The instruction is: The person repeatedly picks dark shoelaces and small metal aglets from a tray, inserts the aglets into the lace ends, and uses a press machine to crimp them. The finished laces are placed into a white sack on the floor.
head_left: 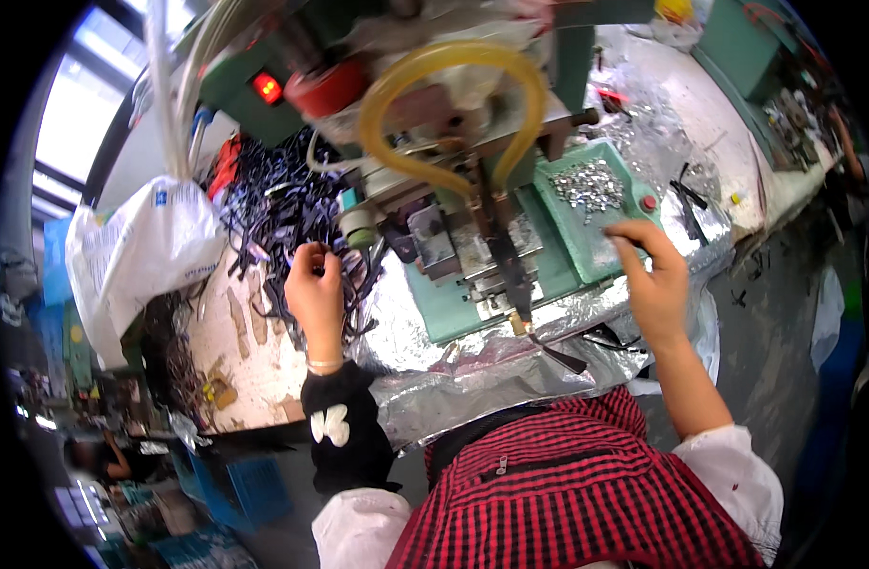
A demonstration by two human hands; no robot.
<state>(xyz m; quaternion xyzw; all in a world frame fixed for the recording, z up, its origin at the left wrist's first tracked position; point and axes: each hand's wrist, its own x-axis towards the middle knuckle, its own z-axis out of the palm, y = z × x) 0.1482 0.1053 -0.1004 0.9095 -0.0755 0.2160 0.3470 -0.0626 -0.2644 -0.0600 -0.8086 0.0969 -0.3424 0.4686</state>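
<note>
Head view: your left hand (313, 296) curls at the black strips (275, 194) left of the press, your right hand (660, 286) bends over the tray (588, 252) of metal bits (586, 184), can't tell if either pinches anything; strips look light, limp, so grip a free end, bits probably slippery, take edges.

On my left I have a white sack (140, 261), a blue crate (240, 488) nearer, bright windows (83, 119) farther; far right, another green machine (738, 57); right, a white plastic bag (826, 318) on grey floor (771, 356).
</note>
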